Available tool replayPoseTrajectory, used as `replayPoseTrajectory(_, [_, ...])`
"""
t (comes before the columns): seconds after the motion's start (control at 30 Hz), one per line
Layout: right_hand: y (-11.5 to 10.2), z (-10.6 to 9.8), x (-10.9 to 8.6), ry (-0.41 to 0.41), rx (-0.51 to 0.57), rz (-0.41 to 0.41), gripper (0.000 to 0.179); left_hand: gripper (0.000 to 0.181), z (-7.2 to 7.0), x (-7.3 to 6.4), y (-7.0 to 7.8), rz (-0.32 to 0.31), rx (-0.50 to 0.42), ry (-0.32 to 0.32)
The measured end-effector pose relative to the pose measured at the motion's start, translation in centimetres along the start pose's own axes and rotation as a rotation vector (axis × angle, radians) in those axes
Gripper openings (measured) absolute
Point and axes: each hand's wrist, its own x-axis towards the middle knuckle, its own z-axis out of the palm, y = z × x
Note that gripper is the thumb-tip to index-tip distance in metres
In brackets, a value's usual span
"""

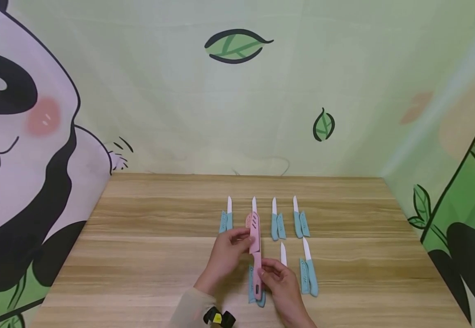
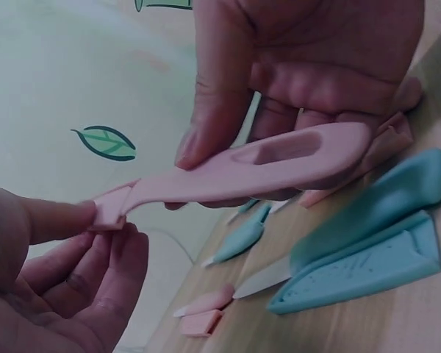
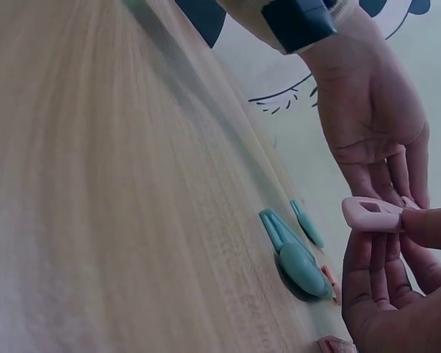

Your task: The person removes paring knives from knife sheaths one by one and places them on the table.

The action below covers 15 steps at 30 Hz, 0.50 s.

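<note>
A pink paring knife, its handle toward the front and a pink sheath over its blade, is held above the table by both hands. My left hand pinches the sheath between thumb and fingers. My right hand grips the handle, thumb on one side and fingers beneath. Below the held knife lies a blue knife with its blue sheath, partly covered. Just behind it, a bare white blade and a pink sheath show. Another white blade sticks out past my right hand.
Blue knives with bare white blades lie beside blue sheaths on the wooden table: one at back left, two at back right, one at front right. A printed cloth wall stands behind.
</note>
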Motion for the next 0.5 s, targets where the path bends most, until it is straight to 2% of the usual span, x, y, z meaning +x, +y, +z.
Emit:
replayPoseTrajectory(0.3, [-0.05,-0.15,0.0,-0.015,-0.003,0.033,0.036,0.025,0.1,0.05,0.67,0.001,-0.003,0.02])
replayPoseTrajectory(0.5, [-0.1,-0.17,0.01,-0.019,-0.018,0.027,0.035,0.025,-0.1,-0.05,0.9,-0.001,0.0,0.017])
